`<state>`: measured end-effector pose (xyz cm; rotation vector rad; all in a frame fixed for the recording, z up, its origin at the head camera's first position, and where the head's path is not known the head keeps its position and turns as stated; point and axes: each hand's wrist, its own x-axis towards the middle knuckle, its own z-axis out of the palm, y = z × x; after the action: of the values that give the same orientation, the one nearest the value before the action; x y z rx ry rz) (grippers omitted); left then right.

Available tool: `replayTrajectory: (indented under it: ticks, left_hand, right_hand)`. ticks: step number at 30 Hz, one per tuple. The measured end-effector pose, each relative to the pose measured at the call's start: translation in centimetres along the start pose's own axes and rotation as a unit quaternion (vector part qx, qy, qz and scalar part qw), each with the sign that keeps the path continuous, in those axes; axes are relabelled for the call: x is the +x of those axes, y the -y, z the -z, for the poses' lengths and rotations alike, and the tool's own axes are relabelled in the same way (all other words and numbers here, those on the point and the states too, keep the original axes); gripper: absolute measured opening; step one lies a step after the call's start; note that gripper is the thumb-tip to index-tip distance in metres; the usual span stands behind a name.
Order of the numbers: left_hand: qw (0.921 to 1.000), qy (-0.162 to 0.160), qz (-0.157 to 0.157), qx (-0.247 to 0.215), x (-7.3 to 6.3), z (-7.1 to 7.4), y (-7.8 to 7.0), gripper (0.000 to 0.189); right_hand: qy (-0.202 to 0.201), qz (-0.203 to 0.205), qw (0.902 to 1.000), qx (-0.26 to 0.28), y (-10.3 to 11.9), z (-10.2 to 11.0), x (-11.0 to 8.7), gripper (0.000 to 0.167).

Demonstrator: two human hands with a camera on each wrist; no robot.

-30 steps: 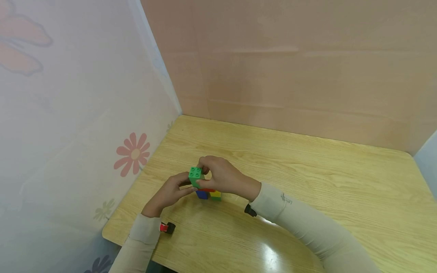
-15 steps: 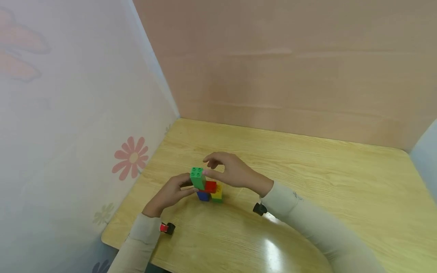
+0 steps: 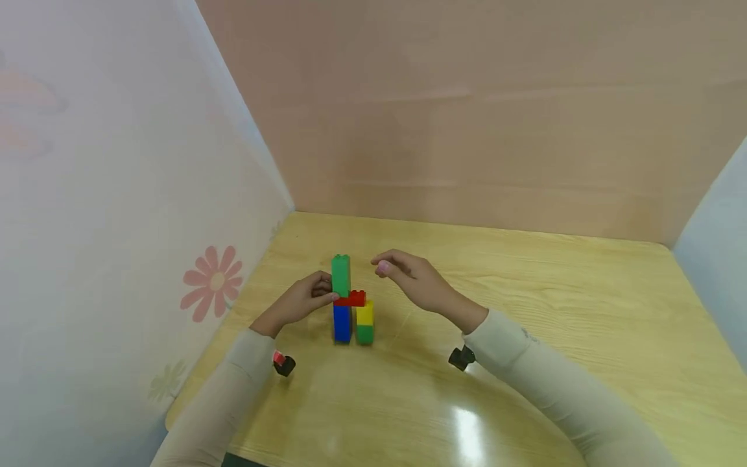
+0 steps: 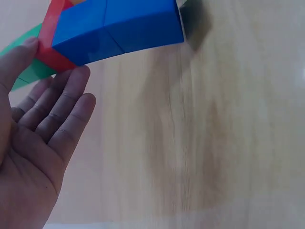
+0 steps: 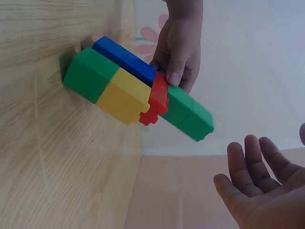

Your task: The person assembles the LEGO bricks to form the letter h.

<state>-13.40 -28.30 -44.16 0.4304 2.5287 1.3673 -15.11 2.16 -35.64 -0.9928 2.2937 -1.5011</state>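
Note:
A structure of toy building bricks stands on the table. Its two columns are blue bricks point(image 3: 342, 324) and a yellow brick point(image 3: 364, 314) over a green brick point(image 3: 365, 334). Across them lies a red brick point(image 3: 358, 298), its right end showing bare studs. Stacked green bricks point(image 3: 341, 277) rise from its left end. My left hand point(image 3: 299, 302) holds the structure from the left where green meets red, thumb in front and fingers behind. To the right, apart from the bricks, my right hand point(image 3: 421, 283) hovers with relaxed fingers, holding nothing.
The wooden table point(image 3: 525, 311) meets a patterned wall point(image 3: 146, 194) on the left and a tan panel point(image 3: 467, 130) at the back. Dark wrist cameras point(image 3: 461, 358) hang under both sleeves.
My right hand has let go of the upper green bricks and moved away to the right. The upper green bricks, tilted before, now look more upright. The left hand stays at the structure; the head view has shifted.

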Motion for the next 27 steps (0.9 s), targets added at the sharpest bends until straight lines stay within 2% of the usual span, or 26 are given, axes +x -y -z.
replayTrajectory:
  ticks: [4, 7, 10, 12, 16, 20, 24, 27]
  left_hand:
    - [0.9991, 0.024, 0.033, 0.009, 2.0, 0.2, 1.2, 0.056]
    - [0.9974, 0.041, 0.054, -0.025, 2.9, 0.2, 2.2, 0.063]
    - [0.994, 0.033, 0.088, -0.057, 3.2, 0.2, 3.2, 0.066]
    - [0.9921, 0.017, 0.111, -0.056, 3.3, 0.2, 3.6, 0.066]
    - [0.991, -0.021, 0.131, 0.016, 3.2, 0.0, 3.7, 0.061]
    - [0.987, -0.043, 0.126, 0.091, 3.3, -0.2, 3.5, 0.052]
    - [0.9849, -0.05, 0.116, 0.118, 3.5, -0.2, 3.3, 0.044]
    - [0.9824, -0.056, 0.105, 0.144, 3.4, 0.3, 2.9, 0.041]
  right_hand:
    - [-0.006, -0.025, 0.9997, -0.002, -0.9, 0.3, -0.4, 0.038]
    - [-0.005, -0.031, 0.9995, -0.001, -1.2, 0.3, -0.5, 0.038]
    - [-0.003, -0.028, 0.9996, -0.003, -1.5, 0.4, -0.4, 0.037]
    - [-0.002, -0.03, 0.9995, -0.008, -1.7, 0.4, -0.4, 0.038]
    - [-0.008, -0.035, 0.9991, -0.022, -2.1, 0.8, -0.4, 0.039]
    - [-0.018, -0.048, 0.9984, -0.023, -2.1, 1.4, -0.5, 0.038]
    - [-0.024, -0.051, 0.998, -0.029, -3.0, 1.9, -0.5, 0.041]
    - [-0.029, -0.051, 0.9974, -0.042, -3.4, 2.5, -0.6, 0.044]
